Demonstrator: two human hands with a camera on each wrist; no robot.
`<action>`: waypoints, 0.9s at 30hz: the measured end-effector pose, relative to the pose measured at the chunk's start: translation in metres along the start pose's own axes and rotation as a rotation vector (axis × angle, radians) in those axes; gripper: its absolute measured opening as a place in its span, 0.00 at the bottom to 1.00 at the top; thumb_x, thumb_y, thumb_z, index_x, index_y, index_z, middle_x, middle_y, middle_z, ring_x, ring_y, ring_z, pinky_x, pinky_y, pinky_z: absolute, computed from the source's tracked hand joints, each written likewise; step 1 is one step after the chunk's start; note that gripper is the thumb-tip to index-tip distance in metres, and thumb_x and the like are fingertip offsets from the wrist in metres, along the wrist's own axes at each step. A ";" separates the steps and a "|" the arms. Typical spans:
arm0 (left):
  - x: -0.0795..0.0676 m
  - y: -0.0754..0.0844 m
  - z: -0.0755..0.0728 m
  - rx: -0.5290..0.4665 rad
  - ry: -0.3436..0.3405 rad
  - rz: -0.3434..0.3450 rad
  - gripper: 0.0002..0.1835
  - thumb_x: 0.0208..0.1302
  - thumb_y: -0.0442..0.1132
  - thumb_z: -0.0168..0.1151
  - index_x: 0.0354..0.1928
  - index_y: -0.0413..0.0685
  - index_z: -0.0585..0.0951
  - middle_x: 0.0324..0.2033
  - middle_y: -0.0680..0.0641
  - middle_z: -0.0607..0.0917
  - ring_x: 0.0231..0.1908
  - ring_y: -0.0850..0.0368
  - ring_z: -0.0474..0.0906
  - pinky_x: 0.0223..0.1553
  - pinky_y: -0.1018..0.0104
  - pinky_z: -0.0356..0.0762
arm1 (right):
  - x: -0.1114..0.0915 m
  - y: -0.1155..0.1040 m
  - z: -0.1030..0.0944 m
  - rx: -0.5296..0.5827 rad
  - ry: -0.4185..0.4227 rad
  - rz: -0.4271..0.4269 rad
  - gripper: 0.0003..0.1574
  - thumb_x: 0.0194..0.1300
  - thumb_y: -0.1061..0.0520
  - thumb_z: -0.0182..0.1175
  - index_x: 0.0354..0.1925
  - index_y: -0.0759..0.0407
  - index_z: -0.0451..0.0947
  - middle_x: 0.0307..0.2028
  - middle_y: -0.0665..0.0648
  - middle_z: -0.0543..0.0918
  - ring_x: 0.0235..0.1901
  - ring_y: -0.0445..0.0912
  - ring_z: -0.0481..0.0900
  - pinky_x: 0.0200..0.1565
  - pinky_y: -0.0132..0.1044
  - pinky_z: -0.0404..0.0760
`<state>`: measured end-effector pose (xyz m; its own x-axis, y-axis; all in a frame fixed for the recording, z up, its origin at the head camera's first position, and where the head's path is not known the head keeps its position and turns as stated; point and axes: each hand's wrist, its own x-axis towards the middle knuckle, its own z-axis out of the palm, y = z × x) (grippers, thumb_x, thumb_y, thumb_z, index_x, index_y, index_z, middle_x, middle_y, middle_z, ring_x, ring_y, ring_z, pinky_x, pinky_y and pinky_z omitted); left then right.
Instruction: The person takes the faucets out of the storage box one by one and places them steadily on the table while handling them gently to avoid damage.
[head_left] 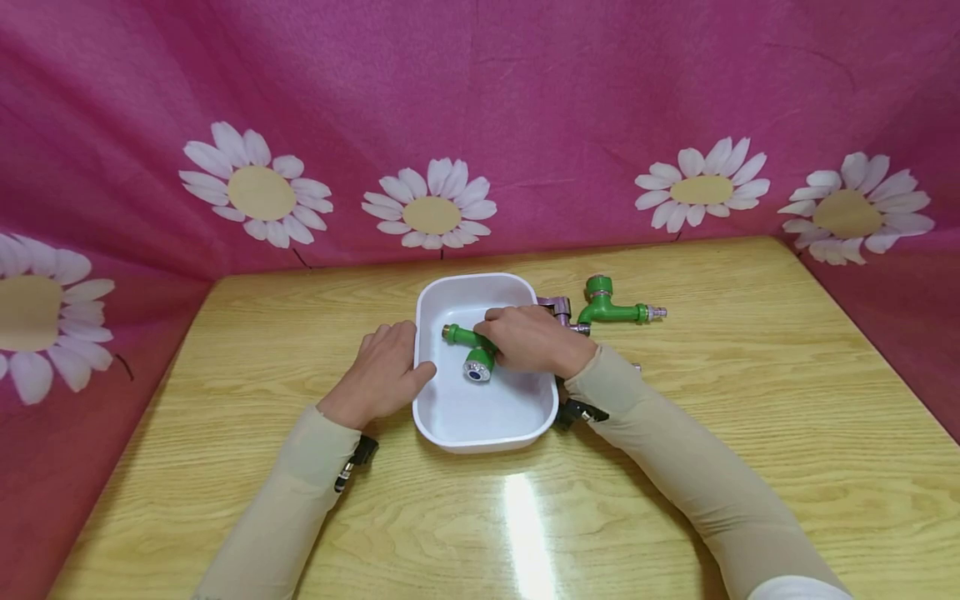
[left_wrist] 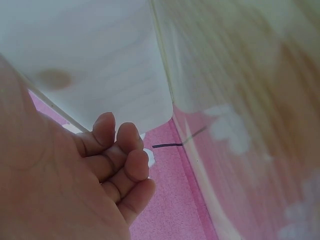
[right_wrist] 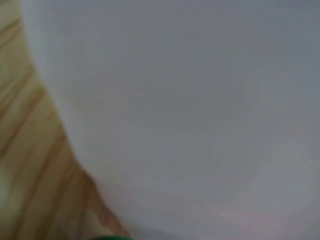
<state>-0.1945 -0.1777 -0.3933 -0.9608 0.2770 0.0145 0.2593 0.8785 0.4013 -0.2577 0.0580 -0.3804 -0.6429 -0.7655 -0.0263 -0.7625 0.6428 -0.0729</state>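
Observation:
A white plastic tub (head_left: 487, 417) sits on the table. My right hand (head_left: 528, 340) reaches over its right rim and grips a green tap (head_left: 467, 337) inside the tub. The tap's round handle end faces me, its threaded brass end points left, and my hand covers the rest. At the tub's left side, my left hand (head_left: 382, 375) holds the rim, thumb over the edge. In the left wrist view, the curled fingers (left_wrist: 136, 165) lie along the tub's outer wall (left_wrist: 100, 65). The right wrist view is mostly filled by the blurred tub wall (right_wrist: 175, 110).
Right of the tub, another green tap (head_left: 617, 312) lies on the wooden table (head_left: 750, 400). A purplish metal tap (head_left: 557, 306) lies against the tub's right side, partly hidden. A small metal end (head_left: 637, 367) shows beside my right sleeve. A pink flowered cloth (head_left: 555, 125) hangs behind.

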 end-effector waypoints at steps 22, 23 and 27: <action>0.000 0.001 -0.001 -0.003 -0.019 -0.013 0.18 0.66 0.48 0.54 0.47 0.41 0.72 0.35 0.46 0.74 0.42 0.48 0.67 0.45 0.58 0.59 | -0.001 0.001 -0.001 0.010 0.004 -0.033 0.21 0.62 0.65 0.64 0.53 0.54 0.84 0.40 0.54 0.85 0.33 0.45 0.79 0.38 0.45 0.83; 0.000 0.001 -0.001 -0.003 -0.019 -0.014 0.18 0.66 0.48 0.54 0.48 0.41 0.72 0.35 0.46 0.74 0.42 0.48 0.67 0.46 0.58 0.59 | -0.001 0.001 -0.001 0.012 0.003 -0.034 0.21 0.62 0.65 0.64 0.54 0.54 0.84 0.40 0.54 0.85 0.33 0.45 0.79 0.38 0.44 0.83; 0.000 0.001 -0.001 -0.004 -0.021 -0.014 0.18 0.66 0.48 0.54 0.48 0.41 0.72 0.35 0.46 0.74 0.43 0.48 0.67 0.46 0.58 0.59 | -0.001 0.001 -0.001 0.013 0.000 -0.033 0.21 0.62 0.65 0.64 0.54 0.55 0.84 0.40 0.54 0.85 0.33 0.45 0.79 0.38 0.45 0.83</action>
<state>-0.1944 -0.1774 -0.3922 -0.9621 0.2724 -0.0100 0.2451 0.8807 0.4052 -0.2581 0.0598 -0.3791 -0.6171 -0.7865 -0.0239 -0.7825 0.6166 -0.0867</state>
